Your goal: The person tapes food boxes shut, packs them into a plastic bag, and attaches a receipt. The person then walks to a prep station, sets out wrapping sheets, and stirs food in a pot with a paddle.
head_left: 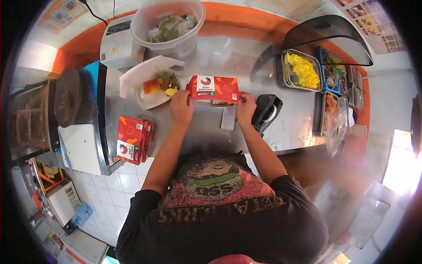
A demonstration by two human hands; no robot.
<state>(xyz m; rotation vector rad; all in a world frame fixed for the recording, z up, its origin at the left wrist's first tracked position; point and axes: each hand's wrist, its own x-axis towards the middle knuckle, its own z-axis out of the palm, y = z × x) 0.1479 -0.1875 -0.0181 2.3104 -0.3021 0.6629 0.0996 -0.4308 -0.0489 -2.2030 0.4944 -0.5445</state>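
Note:
A red food box point(226, 89) with a white printed label is on the steel counter in front of me. My left hand point(181, 108) is closed on its left edge. At the opposite edge, my right hand point(246, 108) pinches the lower right corner. A little food point(222, 103) shows beneath the box's near edge; the rest is hidden by the red panel. Just below lies a white paper receipt point(227, 119). To the left of my left hand stands an open box point(151, 103) lined with white, holding rice, an orange piece, greens and something yellow. A black tape dispenser point(266, 112) is right of my right hand.
Folded red boxes point(132, 136) are stacked at the counter's left front. Behind are a white printer-like machine point(121, 42) and a clear tub point(169, 42) of bagged greens. To the right stand containers of yellow food point(302, 70) and orange shreds point(330, 110), near a dark mesh cover point(327, 35).

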